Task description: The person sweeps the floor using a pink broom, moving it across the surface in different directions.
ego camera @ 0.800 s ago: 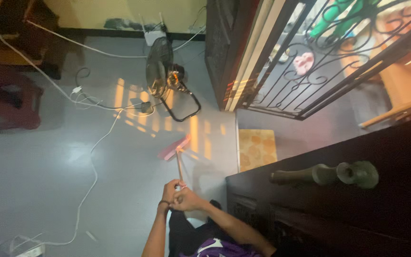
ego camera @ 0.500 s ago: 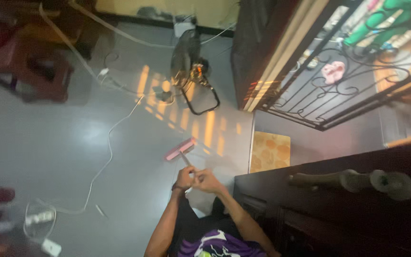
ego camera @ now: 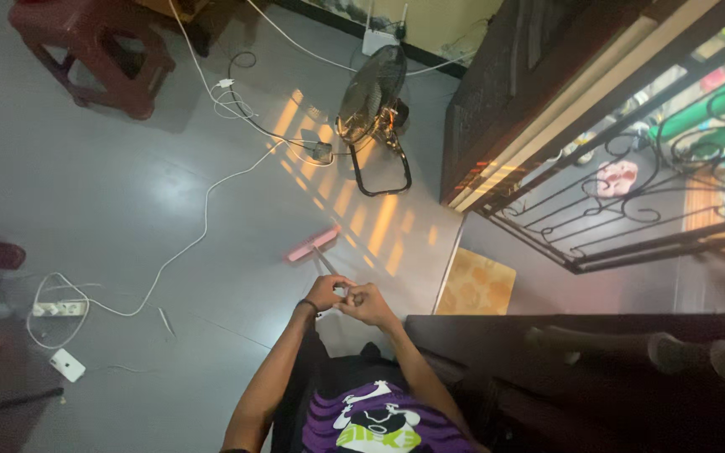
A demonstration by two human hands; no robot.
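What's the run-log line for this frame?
left hand: grips thin broom handle | right hand: same handle | pink broom head: on grey floor | black floor fan: beyond

My left hand (ego camera: 325,293) and right hand (ego camera: 368,304) cover the upper end of the broom handle (ego camera: 325,262). Right of my right hand, the vases (ego camera: 631,348) on the dark cabinet (ego camera: 497,335) blur; the picture's edge cuts the last.

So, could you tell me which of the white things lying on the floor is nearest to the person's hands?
The thin white cable, curving from the fan toward the power strip; the strip and the small white box lie farther left.
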